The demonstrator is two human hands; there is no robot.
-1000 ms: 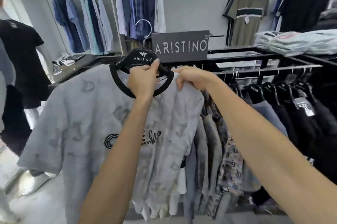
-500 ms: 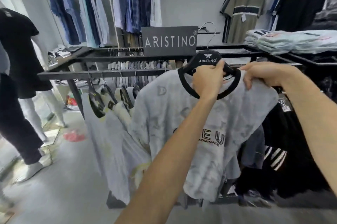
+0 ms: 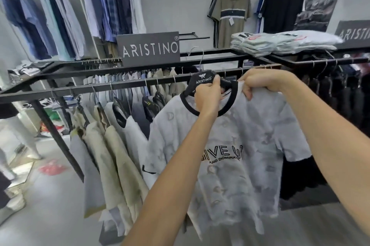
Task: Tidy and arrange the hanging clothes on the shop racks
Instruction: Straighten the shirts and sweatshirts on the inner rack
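A pale grey printed T-shirt (image 3: 246, 145) with a black collar hangs on a black Aristino hanger (image 3: 203, 80). My left hand (image 3: 208, 97) grips the hanger at the collar. My right hand (image 3: 262, 83) pinches the shirt's right shoulder. The hanger's metal hook rises in front of the black rack rail (image 3: 120, 85). To the left on that rail hang beige and white shirts (image 3: 112, 145); dark clothes (image 3: 336, 101) hang at the right.
An Aristino sign (image 3: 149, 48) stands on the rack's top. Folded pale shirts (image 3: 280, 41) lie stacked on the rack at the right. Blue shirts (image 3: 50, 21) and polos (image 3: 230, 13) hang on the back wall. Red litter (image 3: 51, 168) lies on the floor at left.
The view has swung along the rack to its left part. Both hands have carried the grey T-shirt on its hanger toward the rail, still holding it the same way.
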